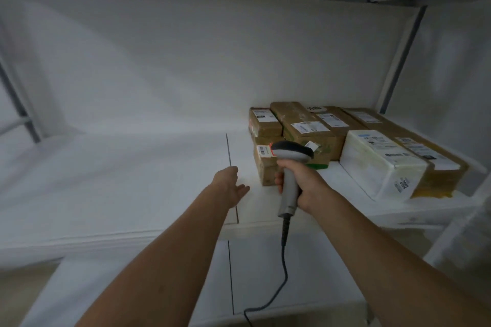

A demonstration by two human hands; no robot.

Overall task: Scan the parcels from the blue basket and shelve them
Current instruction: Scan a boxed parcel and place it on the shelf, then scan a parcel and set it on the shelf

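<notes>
Item 1: right hand [303, 186], fingers clenched round the grey handle of a barcode scanner [292, 151]. The scanner's dark head sits above the fist and points away from the person.

Item 2: scanner cable [283, 268], coiled at the handle's base, hanging below the grip and trailing toward the person.

Item 3: small brown parcel [265, 170], just beyond the grip, partly covered by the scanner head. Its barcode label faces up (print too small to read).

Item 4: further brown parcels [305, 125], packed together behind and to the right of the grip. All are labelled on top.

Item 5: white parcel [377, 167], right of the grip, lying against a long brown box [441, 167].

Item 6: white shelf [119, 180], bearing every parcel listed.

Item 7: left hand [229, 184], left of the grip, fingers released and loosely extended, holding nothing. It hovers low over the shelf, near the small brown parcel but apart from it.
</notes>
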